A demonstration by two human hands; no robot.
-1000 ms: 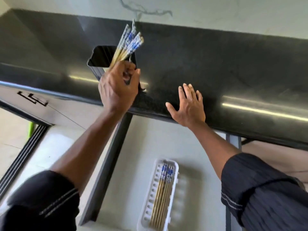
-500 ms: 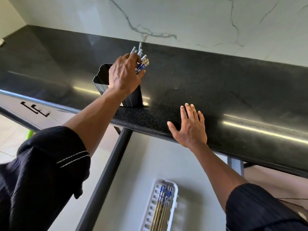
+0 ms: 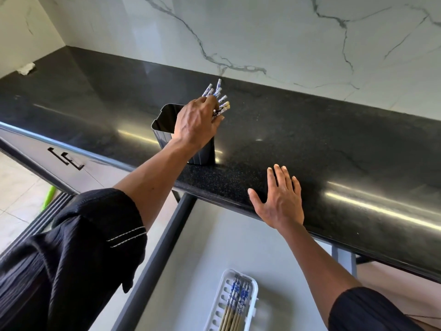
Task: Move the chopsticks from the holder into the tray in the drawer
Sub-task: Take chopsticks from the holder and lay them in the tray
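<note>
A bundle of blue-and-white patterned chopsticks (image 3: 218, 97) is standing in the dark holder (image 3: 167, 130) on the black surface (image 3: 310, 139), their decorated tops fanning out toward one o'clock above the rim. The person's left hand (image 3: 196, 125) is closing around the bundle just above the holder's mouth, fingers (image 3: 210, 101) wrapping the shafts, while the right hand (image 3: 280, 199) is lying flat with fingers spread, gripping nothing, at the surface's front edge, at about four o'clock from the holder. Below, at six o'clock in the head view, the drawer (image 3: 214, 235) is standing open, and the white slotted tray (image 3: 253, 290) inside it is already carrying several matching chopsticks laid lengthwise. The step in hand appears to be gathering the remaining sticks for the lift; doing it well likely means squeezing the whole bundle firmly enough that none slide loose, drawing it straight up so the holder is not tipping or dragging along, then turning the sticks to run parallel with those already lying in the tray before lowering them in.
</note>
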